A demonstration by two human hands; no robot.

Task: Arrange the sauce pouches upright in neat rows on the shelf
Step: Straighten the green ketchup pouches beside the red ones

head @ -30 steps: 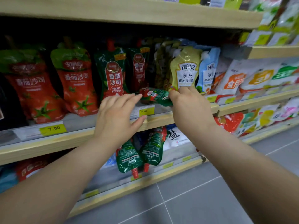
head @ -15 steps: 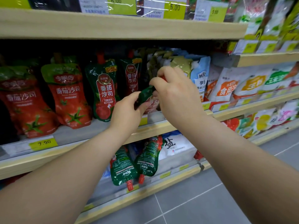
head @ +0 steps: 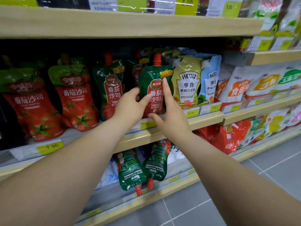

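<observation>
A yellow Heinz pouch [head: 187,82] stands just right of the gap, a matching green ketchup pouch [head: 110,88] just left, another behind. Between them, the green ketchup pouch being placed [head: 154,88] stands upright at the shelf [head: 205,119] front. The left hand [head: 130,105] pinches its left edge; the right hand [head: 171,118] is open, forefinger along its right side.

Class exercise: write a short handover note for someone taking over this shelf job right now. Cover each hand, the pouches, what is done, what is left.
Left hand: steadying the green ketchup pouch at its left edge.
Right hand: open, fingers flat on the pouch front.
Pouch stands upright on the middle shelf, cap up, beside the Heinz pouch.
Left: let go, align it; two green pouches hang cap-down on the shelf below.
</observation>
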